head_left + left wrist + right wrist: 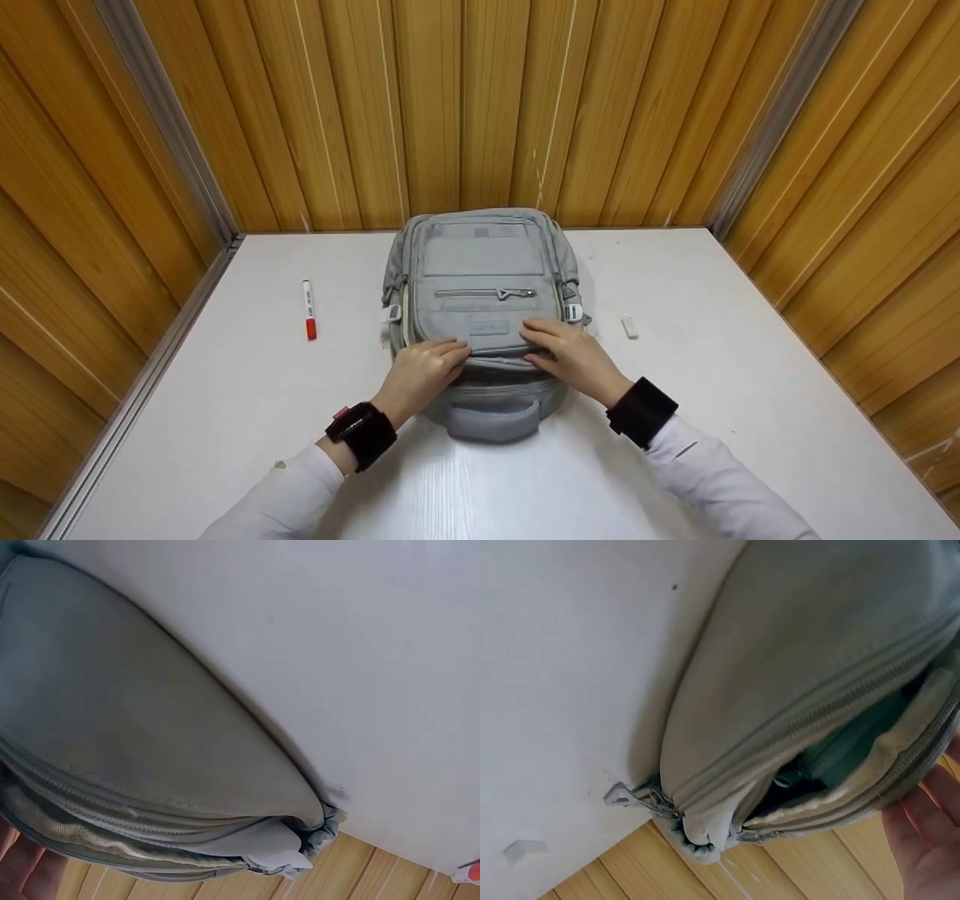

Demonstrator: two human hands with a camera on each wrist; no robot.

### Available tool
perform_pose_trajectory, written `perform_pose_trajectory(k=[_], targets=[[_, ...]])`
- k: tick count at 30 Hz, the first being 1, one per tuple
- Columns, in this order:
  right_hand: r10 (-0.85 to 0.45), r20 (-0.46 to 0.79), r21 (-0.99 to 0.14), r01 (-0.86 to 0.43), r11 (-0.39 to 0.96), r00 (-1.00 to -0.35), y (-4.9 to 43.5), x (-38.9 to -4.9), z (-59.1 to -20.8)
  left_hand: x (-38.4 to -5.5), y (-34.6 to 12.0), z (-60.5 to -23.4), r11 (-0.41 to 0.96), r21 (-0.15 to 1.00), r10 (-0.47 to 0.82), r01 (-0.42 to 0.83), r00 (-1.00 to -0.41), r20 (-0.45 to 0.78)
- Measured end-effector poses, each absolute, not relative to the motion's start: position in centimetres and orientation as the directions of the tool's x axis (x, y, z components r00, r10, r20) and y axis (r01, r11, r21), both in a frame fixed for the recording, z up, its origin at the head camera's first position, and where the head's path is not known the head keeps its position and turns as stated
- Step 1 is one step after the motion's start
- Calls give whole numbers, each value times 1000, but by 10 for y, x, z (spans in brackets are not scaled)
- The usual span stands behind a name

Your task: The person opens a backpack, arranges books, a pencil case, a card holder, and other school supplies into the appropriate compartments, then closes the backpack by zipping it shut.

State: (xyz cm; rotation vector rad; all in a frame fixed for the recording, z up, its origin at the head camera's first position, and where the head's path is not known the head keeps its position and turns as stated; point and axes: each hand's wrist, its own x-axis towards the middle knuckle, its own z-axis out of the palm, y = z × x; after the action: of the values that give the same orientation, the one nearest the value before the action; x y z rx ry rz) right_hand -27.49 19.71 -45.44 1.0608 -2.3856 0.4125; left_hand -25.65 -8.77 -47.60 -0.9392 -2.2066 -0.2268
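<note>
A grey backpack (pixel 484 259) lies front side up on the white table, its top handle (pixel 495 421) towards me. My left hand (pixel 426 369) holds the upper edge of the front panel left of the small label (pixel 489 328). On the label's right, my right hand (pixel 576 358) pinches the same edge, thumb below and fingers on top. The zipped opening (pixel 855 742) gapes under this edge in the right wrist view, with dark green material inside. In the left wrist view only a few fingers (pixel 34 870) show at the corner.
A marker with a red cap (pixel 309 310) lies left of the backpack. Right of it is a small white eraser-like block (pixel 629 327). Wood-patterned walls (pixel 480 105) stand behind the table (pixel 262 420) and along both sides.
</note>
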Motion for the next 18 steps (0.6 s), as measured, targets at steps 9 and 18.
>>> perform_pose_trajectory(k=[9,18], targets=[[-589,557,-88,-747,659,-585,196,-275,-460,-256,-93,-478,716,-95,560,692,-488,670],[-571,583,-99,-748,656,-578,196,-274,-465,-275,-114,-469,744,76,407,663,-542,735]])
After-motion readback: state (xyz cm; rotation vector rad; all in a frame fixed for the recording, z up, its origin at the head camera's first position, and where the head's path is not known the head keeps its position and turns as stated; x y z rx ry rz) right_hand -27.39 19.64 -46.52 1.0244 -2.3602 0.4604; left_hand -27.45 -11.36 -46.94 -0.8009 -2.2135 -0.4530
